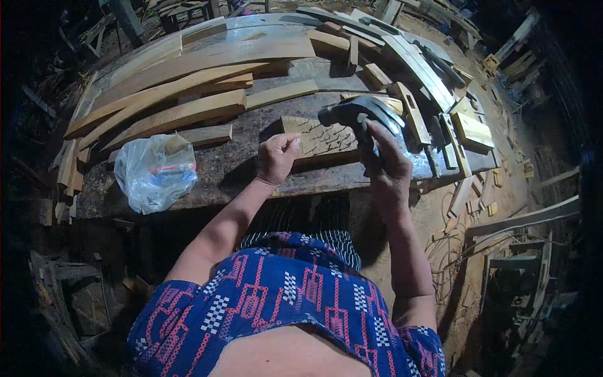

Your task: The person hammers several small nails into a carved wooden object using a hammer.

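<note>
A carved wooden block (323, 139) with a cut pattern lies on the dark workbench (264, 166). My left hand (277, 157) is closed at the block's left end, thumb up, seemingly pinching a small tool that I cannot make out. My right hand (386, 160) grips the handle of a claw hammer (358, 113), whose metal head is raised above the block's right end.
Long curved wooden planks (176, 94) fill the far half of the bench. A clear plastic bag (156, 173) holding small items sits at the left. More wood pieces (433, 81) lie at the right. Offcuts and scraps litter the dirt floor (490, 207).
</note>
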Motion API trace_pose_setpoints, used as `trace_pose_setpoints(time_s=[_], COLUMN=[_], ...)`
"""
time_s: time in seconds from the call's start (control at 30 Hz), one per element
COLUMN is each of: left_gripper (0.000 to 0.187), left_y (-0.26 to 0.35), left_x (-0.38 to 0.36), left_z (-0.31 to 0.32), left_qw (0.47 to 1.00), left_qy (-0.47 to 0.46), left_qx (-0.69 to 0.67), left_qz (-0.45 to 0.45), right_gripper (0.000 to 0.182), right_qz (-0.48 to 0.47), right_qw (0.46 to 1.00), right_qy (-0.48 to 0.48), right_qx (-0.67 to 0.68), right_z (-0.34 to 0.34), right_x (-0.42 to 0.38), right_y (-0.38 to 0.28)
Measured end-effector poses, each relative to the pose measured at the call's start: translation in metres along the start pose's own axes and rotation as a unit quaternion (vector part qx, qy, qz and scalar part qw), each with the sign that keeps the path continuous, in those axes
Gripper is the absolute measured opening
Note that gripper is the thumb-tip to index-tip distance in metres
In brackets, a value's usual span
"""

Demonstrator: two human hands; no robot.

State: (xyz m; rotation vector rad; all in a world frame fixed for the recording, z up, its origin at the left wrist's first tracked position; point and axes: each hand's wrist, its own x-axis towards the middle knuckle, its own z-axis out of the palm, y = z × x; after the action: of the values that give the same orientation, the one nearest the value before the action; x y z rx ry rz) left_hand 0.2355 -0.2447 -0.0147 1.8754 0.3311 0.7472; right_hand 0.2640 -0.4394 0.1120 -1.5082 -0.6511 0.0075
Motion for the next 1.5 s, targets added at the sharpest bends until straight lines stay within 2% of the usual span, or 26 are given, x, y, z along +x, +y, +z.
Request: trace_pose_setpoints(time_s=[0.07, 0.1, 0.13, 0.23, 0.27, 0.33, 0.4, 0.47, 0.5, 0.53, 0.6, 0.63, 0.67, 0.8, 0.83, 0.87, 0.9, 0.93, 0.97, 1.0, 1.07, 1.13, 1.2, 1.23, 1.33, 1.5], left_gripper=[0.016, 0.016, 0.016, 0.017, 0.019, 0.023, 0.027, 0.027, 0.027, 0.024, 0.022, 0.021, 0.021, 0.022, 0.022, 0.022, 0.020, 0.020, 0.020, 0.020, 0.023, 0.029, 0.040, 0.045, 0.060, 0.069], left_y=[-0.008, -0.008, -0.007, -0.004, -0.005, -0.008, -0.007, -0.005, -0.004, -0.004, -0.003, -0.004, -0.005, -0.009, -0.008, -0.007, -0.012, -0.011, -0.009, -0.003, 0.016, 0.018, 0.026, 0.039, 0.056, 0.075], left_x=[0.001, 0.001, 0.001, 0.005, 0.002, 0.000, 0.003, 0.002, 0.001, 0.000, 0.003, 0.003, 0.003, 0.008, 0.007, 0.004, 0.001, -0.001, -0.004, -0.006, -0.007, -0.007, -0.006, -0.005, -0.004, -0.007], left_z=[0.001, -0.001, -0.003, -0.002, -0.002, 0.000, 0.000, -0.001, -0.002, -0.002, -0.005, -0.005, -0.005, -0.007, -0.009, -0.013, -0.009, -0.017, -0.030, -0.041, -0.049, -0.056, -0.064, -0.063, -0.060, -0.053], left_qw=[0.997, 0.997, 0.998, 0.997, 0.995, 0.998, 0.999, 0.999, 0.999, 0.998, 0.997, 0.998, 0.999, 0.998, 0.996, 0.993, 0.986, 0.987, 0.936, 0.845, 0.816, 0.690, 0.696, 0.690, 0.664, 0.634], left_qy=[0.021, 0.022, 0.010, 0.004, 0.012, 0.005, 0.001, -0.007, -0.007, -0.005, 0.001, -0.011, -0.022, -0.053, -0.056, -0.058, -0.024, -0.018, -0.070, -0.119, -0.080, -0.085, -0.104, -0.112, -0.129, -0.140], left_qx=[0.015, 0.014, -0.001, -0.004, 0.008, 0.005, 0.001, 0.039, 0.036, 0.034, 0.034, 0.015, -0.006, -0.022, -0.046, -0.069, -0.157, -0.156, -0.293, -0.419, -0.442, -0.599, -0.600, -0.621, -0.662, -0.682], left_qz=[0.076, 0.076, 0.059, 0.073, 0.097, 0.062, 0.037, 0.025, 0.026, 0.049, 0.071, 0.058, 0.044, -0.018, -0.046, -0.074, -0.042, -0.042, -0.181, -0.310, -0.363, -0.398, -0.382, -0.354, -0.322, -0.335], right_gripper=[0.034, 0.037, 0.038, 0.037, 0.036, 0.032, 0.030, 0.031, 0.032, 0.032, 0.043, 0.039, 0.042, 0.033, 0.032, 0.031, 0.032, 0.034, 0.036, 0.038, 0.037, 0.036, 0.034, 0.033, 0.032, 0.022], right_qz=[-0.040, -0.039, 0.065, 0.138, 0.095, 0.034, -0.004, -0.098, 0.041, 0.040, 0.178, 0.167, 0.115, 0.059, 0.092, 0.011, 0.056, 0.099, 0.067, 0.032, 0.103, 0.095, 0.074, 0.093, 0.078, -0.070], right_qw=[0.997, 0.992, 0.980, 0.977, 0.992, 0.998, 0.996, 0.995, 0.975, 0.975, 0.983, 0.984, 0.993, 0.992, 0.980, 0.985, 0.972, 0.952, 0.932, 0.905, 0.873, 0.852, 0.864, 0.823, 0.831, 0.927], right_qy=[0.003, -0.029, -0.080, -0.068, -0.041, 0.012, 0.040, 0.005, -0.063, -0.061, -0.039, -0.017, 0.009, 0.114, 0.146, 0.165, 0.181, 0.194, 0.202, 0.207, 0.200, 0.219, 0.180, 0.180, 0.174, 0.146], right_qx=[0.059, -0.117, -0.173, -0.150, -0.072, 0.055, 0.075, -0.028, -0.211, -0.212, -0.030, 0.052, 0.025, 0.020, -0.094, -0.057, -0.137, -0.215, -0.295, -0.371, -0.432, -0.466, -0.464, -0.530, -0.522, -0.339], right_z=[0.006, 0.000, -0.006, -0.005, -0.002, 0.000, 0.001, 0.004, -0.001, -0.007, -0.012, -0.016, -0.020, -0.063, -0.079, -0.099, -0.115, -0.129, -0.147, -0.157, -0.152, -0.144, -0.145, -0.141, -0.133, -0.087], right_x=[-0.005, -0.006, -0.009, -0.002, -0.002, -0.003, -0.006, -0.008, -0.009, -0.009, -0.004, -0.007, -0.003, 0.015, 0.022, 0.029, 0.032, 0.034, 0.035, 0.036, 0.032, 0.030, 0.027, 0.029, 0.033, 0.024], right_y=[0.023, 0.046, 0.074, 0.059, 0.041, 0.020, 0.021, 0.063, 0.062, 0.061, 0.052, 0.048, 0.046, 0.046, 0.050, 0.081, 0.092, 0.101, 0.126, 0.144, 0.141, 0.154, 0.180, 0.182, 0.172, 0.112])
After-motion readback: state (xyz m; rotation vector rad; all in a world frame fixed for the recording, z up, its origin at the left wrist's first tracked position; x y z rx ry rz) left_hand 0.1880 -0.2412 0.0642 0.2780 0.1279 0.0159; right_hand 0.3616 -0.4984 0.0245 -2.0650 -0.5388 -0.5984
